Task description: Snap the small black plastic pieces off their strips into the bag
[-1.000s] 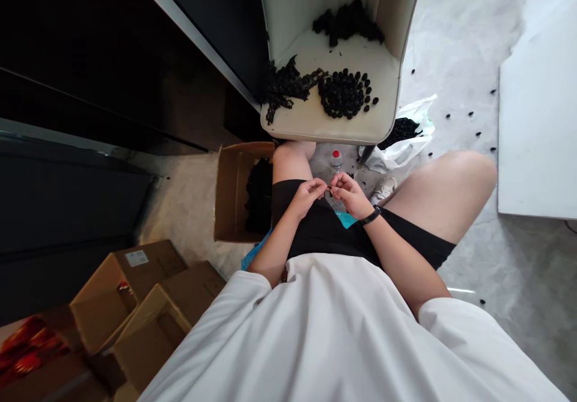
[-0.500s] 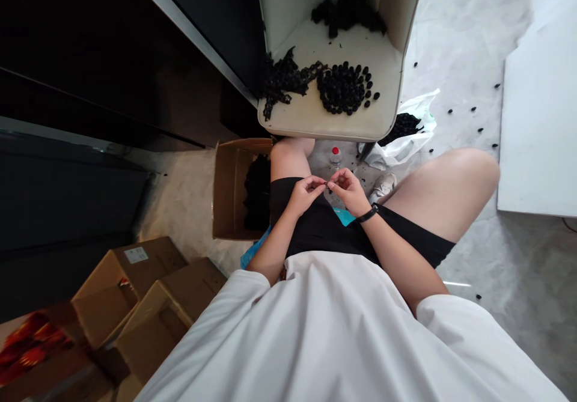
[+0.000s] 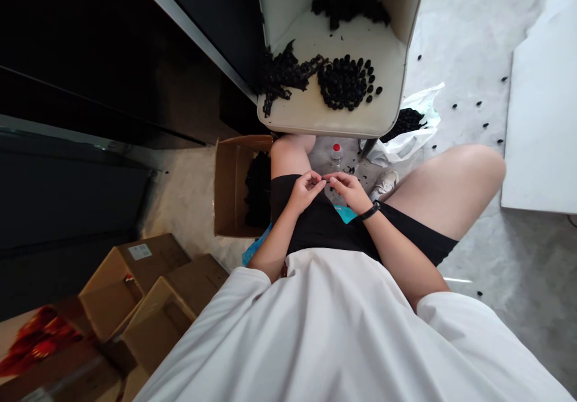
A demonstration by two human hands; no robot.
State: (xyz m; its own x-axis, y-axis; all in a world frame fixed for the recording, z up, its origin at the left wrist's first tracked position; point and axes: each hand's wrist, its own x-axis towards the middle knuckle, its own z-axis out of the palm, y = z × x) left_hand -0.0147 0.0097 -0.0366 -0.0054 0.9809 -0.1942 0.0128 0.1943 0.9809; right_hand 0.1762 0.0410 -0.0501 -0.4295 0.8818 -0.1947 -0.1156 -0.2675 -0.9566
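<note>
My left hand and my right hand meet fingertip to fingertip over my lap, both pinched closed. What they pinch is too small to make out. A black band sits on my right wrist. Ahead of my knees stands a cream chair; on its seat lie a round heap of small black round pieces, a tangle of black strips at its left edge, and another black pile at the back.
An open cardboard box with black parts stands left of my left thigh. More cardboard boxes sit lower left. A white plastic bag with black parts, a bottle and scattered black pieces lie on the floor. A white panel lies right.
My fingertips have come closer together; the small dark piece seen between them earlier no longer shows. The view has shifted slightly.
</note>
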